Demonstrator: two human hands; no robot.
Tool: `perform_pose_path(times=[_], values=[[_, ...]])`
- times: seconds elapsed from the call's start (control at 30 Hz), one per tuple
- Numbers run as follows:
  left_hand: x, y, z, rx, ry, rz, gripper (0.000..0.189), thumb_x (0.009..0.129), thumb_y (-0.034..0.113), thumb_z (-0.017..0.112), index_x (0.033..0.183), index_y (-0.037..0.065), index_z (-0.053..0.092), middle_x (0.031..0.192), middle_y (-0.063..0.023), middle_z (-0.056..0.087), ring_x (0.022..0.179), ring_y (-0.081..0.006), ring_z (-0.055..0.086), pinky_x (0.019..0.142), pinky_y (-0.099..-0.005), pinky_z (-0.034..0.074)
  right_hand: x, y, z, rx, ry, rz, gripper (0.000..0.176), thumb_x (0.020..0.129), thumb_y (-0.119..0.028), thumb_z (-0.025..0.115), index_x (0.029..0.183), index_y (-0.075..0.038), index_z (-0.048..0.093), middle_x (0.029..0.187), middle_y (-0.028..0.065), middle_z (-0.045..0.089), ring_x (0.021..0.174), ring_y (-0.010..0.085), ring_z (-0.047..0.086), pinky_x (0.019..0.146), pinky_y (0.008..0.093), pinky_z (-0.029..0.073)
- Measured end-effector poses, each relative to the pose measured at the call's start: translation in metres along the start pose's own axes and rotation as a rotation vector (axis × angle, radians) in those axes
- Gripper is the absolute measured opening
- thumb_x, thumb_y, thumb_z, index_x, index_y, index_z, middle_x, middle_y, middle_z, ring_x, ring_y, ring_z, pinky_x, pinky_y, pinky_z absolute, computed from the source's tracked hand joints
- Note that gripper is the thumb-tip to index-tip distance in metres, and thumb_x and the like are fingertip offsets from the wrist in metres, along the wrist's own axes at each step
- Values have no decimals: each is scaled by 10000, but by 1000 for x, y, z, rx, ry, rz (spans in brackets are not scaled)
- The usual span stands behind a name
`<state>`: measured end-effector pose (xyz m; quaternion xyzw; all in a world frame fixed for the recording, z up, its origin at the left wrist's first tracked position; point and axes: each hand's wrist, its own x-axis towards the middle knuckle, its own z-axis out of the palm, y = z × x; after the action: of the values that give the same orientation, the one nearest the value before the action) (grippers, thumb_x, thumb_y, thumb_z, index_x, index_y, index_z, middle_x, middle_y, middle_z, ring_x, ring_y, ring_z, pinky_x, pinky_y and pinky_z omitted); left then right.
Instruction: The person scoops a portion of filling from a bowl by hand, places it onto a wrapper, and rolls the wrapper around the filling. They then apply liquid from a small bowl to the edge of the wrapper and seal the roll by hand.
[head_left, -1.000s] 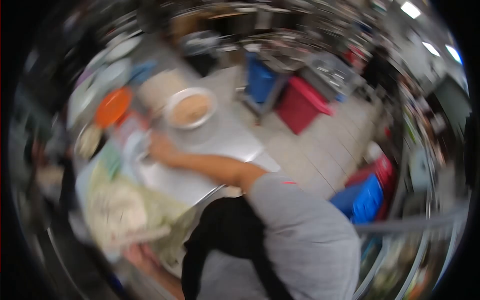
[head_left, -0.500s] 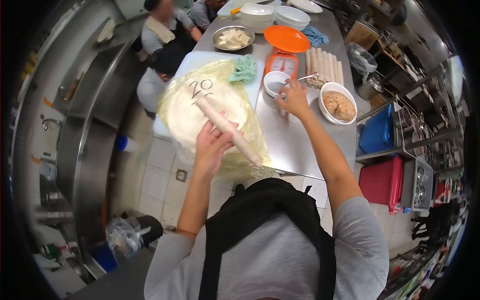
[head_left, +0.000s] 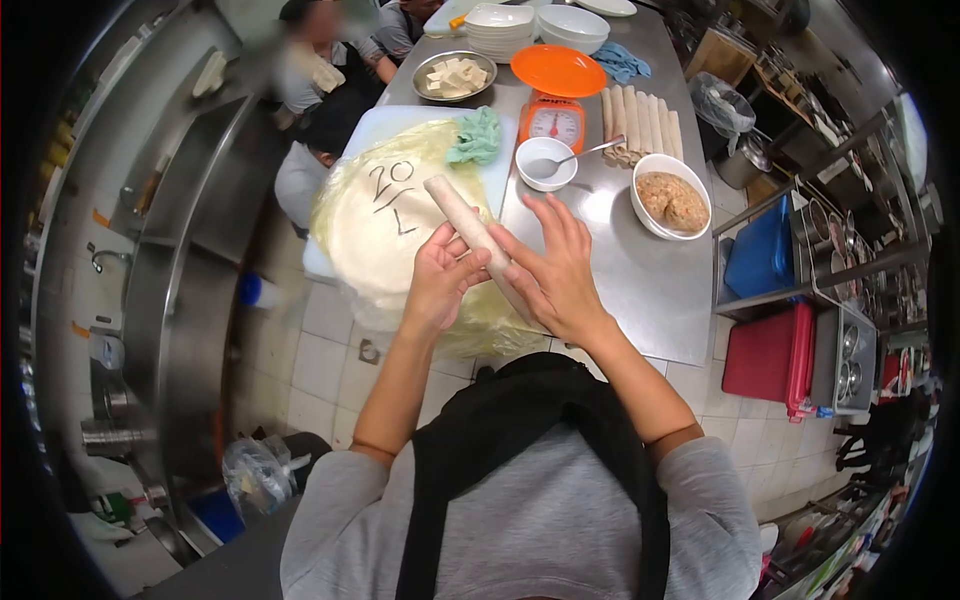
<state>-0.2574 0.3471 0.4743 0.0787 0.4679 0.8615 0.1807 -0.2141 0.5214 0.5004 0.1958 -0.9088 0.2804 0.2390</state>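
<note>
A long pale uncooked spring roll (head_left: 458, 208) is held slantwise over the wrapper stack. My left hand (head_left: 446, 276) is closed around its middle from below. My right hand (head_left: 556, 268) grips its lower part between thumb and index finger, the other fingers spread; that hand partly hides the near end. Beneath lie round pale wrappers (head_left: 375, 245) under yellowish plastic marked "20 L". Beyond my right hand stands a small white bowl (head_left: 535, 178) with a metal spoon (head_left: 600, 149) leaning in it. A bowl of minced filling (head_left: 672, 197) is to the right.
Finished rolls (head_left: 640, 122) lie in a row behind the filling. An orange scale (head_left: 553, 122) stands near a metal bowl of pale blocks (head_left: 455, 78). A green cloth (head_left: 474, 136) rests on the white board (head_left: 318, 262). Co-workers (head_left: 318, 75) are at the far left.
My right hand has left the spoon and small bowl and come back to take hold of the spring roll. The spoon now rests in the bowl. My left hand still holds the roll.
</note>
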Motion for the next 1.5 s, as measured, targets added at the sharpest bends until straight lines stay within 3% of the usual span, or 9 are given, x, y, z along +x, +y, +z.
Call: perform_pose_path(times=[0.2,0.3,0.37,0.47,0.8,0.93,1.1,1.2,1.5], values=[[8,-2,13,-57,-77,-48,631,833,36,658,1359,-18,313,1198,-179,573,1001,-227,623,813,-349,551,-10,10,-18,-177,-21,-32,382,874,-332,577,1232,-199,597,1323,182,413,1261,396,328,1025,525,215],[10,-4,18,-57,-98,-77,626,828,37,664,1346,-26,320,1196,-183,572,1007,-228,620,813,-352,550,-22,23,-13,59,104,24,476,839,-315,643,1276,-151,545,1250,175,474,1230,329,402,985,463,309],[13,-8,22,-34,-98,-69,637,810,16,674,1340,-23,324,1201,-196,568,1021,-245,615,852,-368,529,-20,24,-11,549,37,586,668,805,-242,716,1372,-86,400,1132,148,549,1061,225,552,832,349,442],[18,-17,29,60,-93,21,685,778,1,699,1342,-9,309,1169,-188,580,1012,-250,613,882,-372,505,-23,17,-27,1103,-255,769,752,824,-92,694,1433,-63,255,1088,113,569,890,142,618,639,234,471],[43,-22,45,-264,-611,-48,760,756,26,726,1367,33,273,1015,-119,616,990,-242,604,907,-368,465,-49,38,-51,1622,-367,714,695,904,-103,588,1454,-46,167,1074,158,609,790,155,646,649,254,524],[59,-9,102,258,-473,-106,823,758,6,708,1413,62,211,1129,-138,586,1066,-230,577,917,-362,462,-52,41,-38,1244,87,559,771,876,-47,608,1469,-38,114,1246,169,517,848,178,651,649,256,530],[85,39,201,455,-274,642,1024,764,-2,703,1463,23,-46,1474,-235,211,1349,-316,299,1046,-399,354,-17,80,-103,1197,444,478,803,851,13,591,1481,-54,97,1208,160,557,881,180,643,624,253,534],[59,66,203,476,-197,651,1033,758,-9,699,1468,31,-50,1464,-251,239,1359,-345,275,1067,-404,324,18,163,-139,1020,623,420,790,844,23,584,1479,-51,120,1157,146,590,850,166,638,606,252,542],[-46,-4,53,283,70,-174,761,813,38,663,1440,48,233,1207,-182,554,1033,-282,609,892,-387,493,84,393,-145,665,611,634,837,835,21,597,1493,-187,124,1112,120,586,713,129,609,529,274,535]])
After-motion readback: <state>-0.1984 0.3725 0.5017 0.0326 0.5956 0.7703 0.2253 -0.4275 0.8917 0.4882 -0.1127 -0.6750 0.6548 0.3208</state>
